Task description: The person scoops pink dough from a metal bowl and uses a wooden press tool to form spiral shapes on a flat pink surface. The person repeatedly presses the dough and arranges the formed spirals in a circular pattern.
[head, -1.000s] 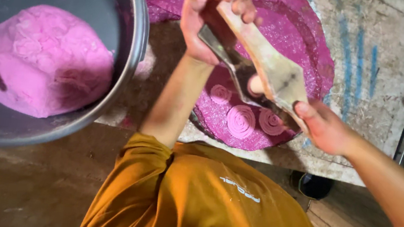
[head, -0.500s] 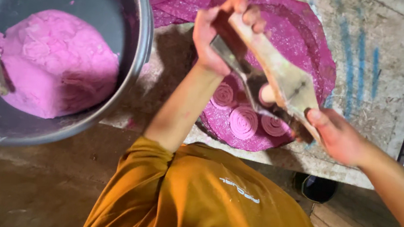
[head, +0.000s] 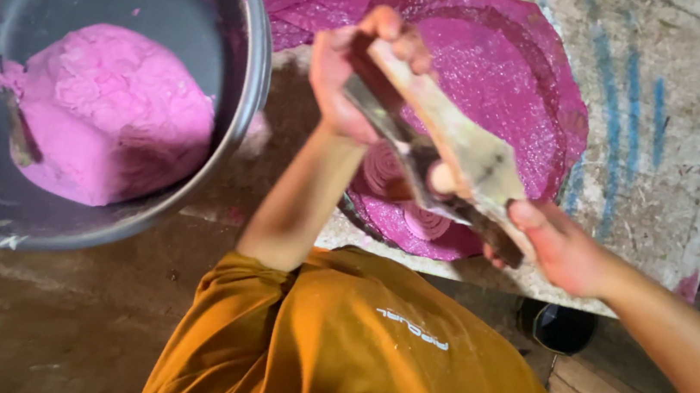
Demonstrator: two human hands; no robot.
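Above pink discs point(head: 498, 108), both hands grip wooden paddle point(head: 459, 147).

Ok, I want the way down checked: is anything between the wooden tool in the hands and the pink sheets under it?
Nothing visible does. The left hand and right hand grip the ends of the wooden tool directly over the pink sheets. The grey bowl sits off to the left, apart.

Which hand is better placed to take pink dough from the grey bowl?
Probably the left hand: it is closer to the grey bowl and pink dough. The right hand holds the far end of the wooden tool.
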